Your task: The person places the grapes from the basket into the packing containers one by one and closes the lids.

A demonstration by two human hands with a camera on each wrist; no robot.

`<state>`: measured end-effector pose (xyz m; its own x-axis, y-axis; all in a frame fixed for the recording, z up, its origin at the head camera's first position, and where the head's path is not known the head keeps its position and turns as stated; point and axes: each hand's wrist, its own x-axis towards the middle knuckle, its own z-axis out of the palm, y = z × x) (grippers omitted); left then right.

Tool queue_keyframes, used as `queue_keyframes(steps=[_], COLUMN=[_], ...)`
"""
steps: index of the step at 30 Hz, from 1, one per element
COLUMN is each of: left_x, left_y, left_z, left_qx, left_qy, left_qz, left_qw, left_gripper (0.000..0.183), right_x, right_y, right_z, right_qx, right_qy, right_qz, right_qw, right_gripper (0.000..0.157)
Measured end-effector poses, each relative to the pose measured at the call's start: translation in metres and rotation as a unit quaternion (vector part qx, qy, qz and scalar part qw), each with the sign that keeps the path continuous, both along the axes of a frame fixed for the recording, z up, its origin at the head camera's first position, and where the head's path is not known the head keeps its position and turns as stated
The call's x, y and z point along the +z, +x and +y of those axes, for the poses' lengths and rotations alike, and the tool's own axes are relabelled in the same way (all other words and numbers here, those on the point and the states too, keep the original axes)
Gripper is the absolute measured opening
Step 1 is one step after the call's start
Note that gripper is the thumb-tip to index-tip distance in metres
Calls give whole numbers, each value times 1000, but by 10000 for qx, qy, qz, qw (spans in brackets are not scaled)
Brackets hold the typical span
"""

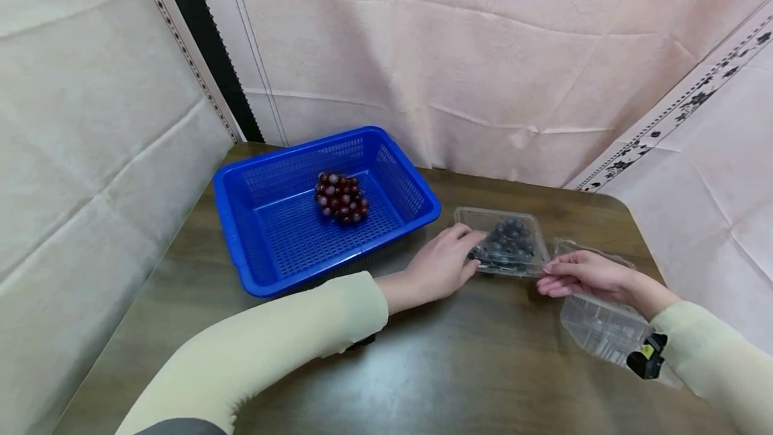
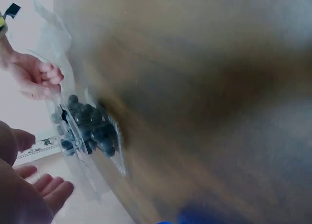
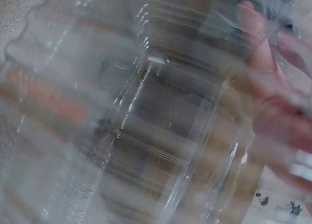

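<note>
A clear plastic box (image 1: 537,237) with dark round grapes (image 1: 510,237) in it sits on the table, right of the basket. My left hand (image 1: 439,264) is at its left side, fingers loosely extended toward it. In the left wrist view the left hand's fingers (image 2: 51,187) show spread near the box. At the box's near right corner, my right hand (image 1: 582,274) pinches the edge between thumb and fingers. A bunch of red grapes (image 1: 341,199) lies in the blue basket (image 1: 326,274).
Another clear plastic container (image 1: 604,324), blurred up close in the right wrist view, lies under and beside my right forearm. The wooden table (image 1: 447,368) ends against pale cloth hangings (image 1: 483,72) at the back and sides.
</note>
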<state>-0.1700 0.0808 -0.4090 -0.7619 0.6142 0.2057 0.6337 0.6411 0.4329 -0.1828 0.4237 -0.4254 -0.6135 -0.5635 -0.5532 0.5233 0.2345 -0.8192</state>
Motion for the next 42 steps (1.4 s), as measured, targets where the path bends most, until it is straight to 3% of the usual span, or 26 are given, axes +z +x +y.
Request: queue_keyframes(steps=[3, 7, 13, 18, 20, 21, 26, 28, 31, 34, 42], left_x=[1, 2, -6, -16, -18, -20, -22, -23, -24, -26, -28], left_y=[7, 13, 10, 5, 3, 2, -1, -2, -2, -4, -10], left_z=[-1, -1, -2, -1, 0, 1, 5, 6, 8, 11, 16], left_qx=[471, 1088, 1543, 1854, 1977, 2034, 2293, 2354, 2408, 2474, 2637], left_qy=[257, 566, 1138, 1395, 1597, 1794, 2932, 3173, 3379, 3578, 3880], left_qz=[-611, -1487, -1978, -2640, -3046, -3288, -4415, -4628, -4802, -4855, -4828], left_qw=[9967, 9813, 9613, 9362, 9180, 9046, 8164, 7936, 7728, 7583, 7395], left_gripper=[49, 51, 45, 40, 37, 36, 32, 28, 19, 12, 14], right_x=[0, 1, 0, -1, -1, -2, -3, -3, -3, -3, -1], right_y=[1, 1, 0, 0, 0, 0, 0, 0, -1, -1, -5], right_z=[1, 0, 0, -1, -2, -3, -5, -6, -8, -10, -12], right_qx=[12, 75, 104, 50, 26, 11, -19, -16, -37, -52, 31], right_qy=[-32, -43, -28, 76, 134, 156, 190, 186, 155, 131, 135], right_qz=[3, 19, 27, 41, 53, 48, 50, 53, 47, 60, 150], right_qw=[10000, 10000, 9999, 9999, 9999, 9999, 9998, 9998, 9999, 9999, 9998], right_gripper=[31, 30, 29, 29, 28, 28, 29, 29, 28, 29, 30])
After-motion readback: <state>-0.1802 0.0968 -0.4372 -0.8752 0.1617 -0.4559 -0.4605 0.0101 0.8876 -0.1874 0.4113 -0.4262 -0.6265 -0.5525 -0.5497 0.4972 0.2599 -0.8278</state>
